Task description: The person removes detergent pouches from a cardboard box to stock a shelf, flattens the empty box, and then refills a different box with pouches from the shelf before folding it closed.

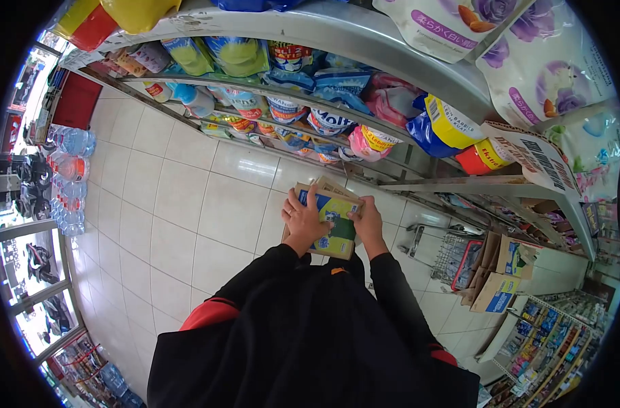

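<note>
A small yellow, green and blue cardboard box (338,224) is held in front of the body, over the tiled floor. My left hand (304,219) lies across its left side, fingers wrapped over the top edge and thumb on the printed face. On the right edge, my right hand (366,221) grips the same box with its thumb on the front. Brown cardboard (334,188) shows behind the printed face, partly hidden by the box and my left hand.
Shelves of bagged products (289,109) curve across the top. On the right are a shopping cart (449,255), stacked cartons (497,279) and a rack of small packets (544,347). Bottled water packs (71,180) line the left side beside glass doors.
</note>
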